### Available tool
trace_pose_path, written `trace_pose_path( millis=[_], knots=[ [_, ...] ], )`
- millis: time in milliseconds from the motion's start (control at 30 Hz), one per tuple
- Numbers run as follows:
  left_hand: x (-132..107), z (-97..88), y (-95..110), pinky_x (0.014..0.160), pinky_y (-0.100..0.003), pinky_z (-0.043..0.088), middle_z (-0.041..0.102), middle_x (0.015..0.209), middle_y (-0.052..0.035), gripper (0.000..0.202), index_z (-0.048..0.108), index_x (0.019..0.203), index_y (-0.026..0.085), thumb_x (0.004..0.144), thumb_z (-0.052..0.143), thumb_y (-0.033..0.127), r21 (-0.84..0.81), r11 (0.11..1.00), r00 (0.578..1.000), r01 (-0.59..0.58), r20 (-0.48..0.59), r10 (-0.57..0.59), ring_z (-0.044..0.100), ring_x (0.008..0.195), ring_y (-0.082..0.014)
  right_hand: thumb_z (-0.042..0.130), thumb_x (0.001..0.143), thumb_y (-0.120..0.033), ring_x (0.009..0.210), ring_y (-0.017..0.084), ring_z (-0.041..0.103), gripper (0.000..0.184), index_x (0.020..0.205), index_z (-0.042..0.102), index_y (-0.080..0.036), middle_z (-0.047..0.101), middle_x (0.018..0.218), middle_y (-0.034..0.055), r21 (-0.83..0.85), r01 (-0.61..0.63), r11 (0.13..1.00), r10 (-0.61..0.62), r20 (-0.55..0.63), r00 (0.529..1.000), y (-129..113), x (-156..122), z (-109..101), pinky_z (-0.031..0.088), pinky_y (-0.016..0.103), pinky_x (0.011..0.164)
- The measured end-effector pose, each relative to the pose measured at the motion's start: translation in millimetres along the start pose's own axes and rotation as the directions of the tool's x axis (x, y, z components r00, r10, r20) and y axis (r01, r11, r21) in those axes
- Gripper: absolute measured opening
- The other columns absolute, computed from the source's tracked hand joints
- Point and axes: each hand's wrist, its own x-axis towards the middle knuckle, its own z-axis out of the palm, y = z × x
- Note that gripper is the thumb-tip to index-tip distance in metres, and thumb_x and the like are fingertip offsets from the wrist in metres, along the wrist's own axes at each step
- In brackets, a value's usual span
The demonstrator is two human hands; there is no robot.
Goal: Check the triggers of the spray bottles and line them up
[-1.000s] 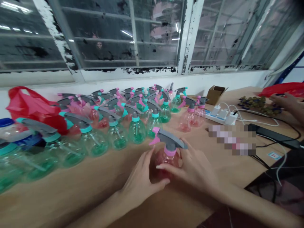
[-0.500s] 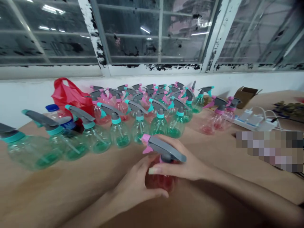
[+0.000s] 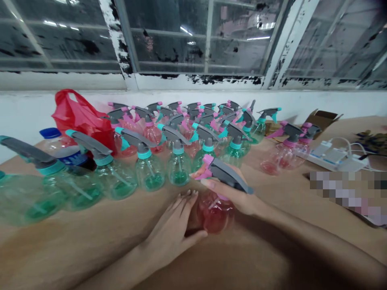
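Teal-collared spray bottles: a green-tinted row running from the left edge toward the middle; the forearm is best kept low and away from it, since one nudge could probably tip a bottle into its neighbour.
Blue-capped bottle and red plastic bag: behind the near row, well apart from both hands, so they call for little care.
Surface: bare in front of the row; this gives room to work without crowding.
Left grip: open, fingers spread and thumb out, just beside the held bottle; whether it touches cannot be told. Cupping the round body lightly should steady it without squashing the thin-looking plastic.
Pink-collared spray bottle: in front of the row, between the hands, roughly upright; whether its base rests on the surface is unclear. Better keep it level and turn it gently.
Grey sprayer head: nozzle pointing left, away from the person; a sound direction to keep, with no pull on the pink trigger.
Right grip: closed around the neck below the head, thumb across the front, other fingers mostly hidden; a firm hold here should guide the bottle best.
Pink spray bottles: two, close together at the right; leave the right elbow clearance from the power strip beyond.
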Motion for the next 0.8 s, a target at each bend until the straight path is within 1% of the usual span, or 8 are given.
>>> trace_pose_path(
  millis=[100,200,333,500,600,700,767,800],
  knots=[
    [-1,2.9,-2,0.103,-0.055,0.034,0.044,0.142,-0.0148,0.072,0.026,0.145,0.022,0.086,0.060,0.044,0.038,0.999,0.999,-0.001,0.038,0.000,0.041,0.129,-0.0349,0.062,0.083,-0.041,0.069,0.014,0.059,0.022,0.094,0.065,-0.022,0.067,0.088,0.0022,-0.022,0.009,1.000,-0.009,0.021,1.000,-1,1,0,0.050,0.034,0.077],
    [-2,3.5,-2,0.104,-0.054,0.034,0.042,0.143,-0.0172,0.073,0.024,0.145,0.020,0.086,0.061,0.043,0.083,0.997,0.998,-0.002,0.057,-0.003,0.040,0.130,-0.0343,0.061,0.083,-0.039,0.074,0.015,0.060,0.021,0.095,0.066,-0.022,0.065,0.085,0.0022,-0.067,0.007,0.998,-0.005,0.028,1.000,-4,1,-1,0.050,0.032,0.075],
    [-1,2.8,-1,0.104,-0.053,0.034,0.041,0.144,-0.0178,0.071,0.027,0.143,0.018,0.086,0.061,0.041,0.107,0.994,0.996,0.006,0.092,-0.016,0.039,0.131,-0.0342,0.059,0.084,-0.038,0.075,0.015,0.060,0.020,0.095,0.065,-0.022,0.065,0.088,0.0024,-0.064,0.012,0.998,-0.009,0.037,0.999,-5,1,-2,0.051,0.033,0.076],
    [-1,2.0,0,0.105,-0.054,0.033,0.041,0.144,-0.0150,0.067,0.031,0.143,0.020,0.086,0.060,0.040,0.122,0.993,0.997,-0.002,0.082,-0.008,0.039,0.131,-0.0349,0.064,0.080,-0.039,0.081,0.018,0.063,0.022,0.095,0.063,-0.023,0.066,0.089,0.0022,-0.049,-0.014,0.999,0.016,0.034,0.999,-8,1,-1,0.052,0.032,0.074],
    [-1,1.7,-1,0.106,-0.053,0.032,0.041,0.145,-0.0138,0.068,0.026,0.145,0.021,0.088,0.059,0.041,0.122,0.993,0.996,-0.011,0.087,0.001,0.039,0.131,-0.0338,0.065,0.079,-0.038,0.072,0.015,0.061,0.018,0.088,0.062,-0.023,0.064,0.081,-0.0001,-0.057,0.008,0.998,-0.008,0.010,1.000,-11,0,1,0.050,0.029,0.065],
    [-1,2.6,-2,0.107,-0.052,0.031,0.039,0.146,-0.0139,0.070,0.025,0.145,0.021,0.088,0.059,0.042,0.123,0.992,0.994,-0.031,0.104,0.019,0.038,0.132,-0.0333,0.060,0.081,-0.035,0.054,0.011,0.049,0.017,0.072,0.056,-0.022,0.051,0.061,-0.0048,-0.081,0.026,0.996,-0.028,-0.020,0.999,-16,1,1,0.042,0.025,0.052],
    [0,3.6,-3,0.107,-0.052,0.031,0.040,0.146,-0.0128,0.069,0.025,0.145,0.022,0.088,0.058,0.044,0.111,0.993,0.995,-0.039,0.092,0.029,0.038,0.132,-0.0329,0.058,0.082,-0.035,0.050,0.010,0.043,0.020,0.068,0.053,-0.022,0.044,0.056,-0.0064,-0.092,0.011,0.996,-0.013,-0.028,1.000,-18,0,0,0.037,0.024,0.047],
    [0,4.1,-3,0.107,-0.052,0.032,0.040,0.145,-0.0121,0.068,0.026,0.145,0.023,0.088,0.058,0.044,0.101,0.994,0.996,-0.039,0.080,0.031,0.038,0.132,-0.0330,0.058,0.082,-0.035,0.050,0.010,0.044,0.019,0.069,0.054,-0.022,0.045,0.056,-0.0062,-0.093,0.002,0.996,-0.004,-0.026,1.000,-18,0,-1,0.038,0.024,0.048]
  ],
)
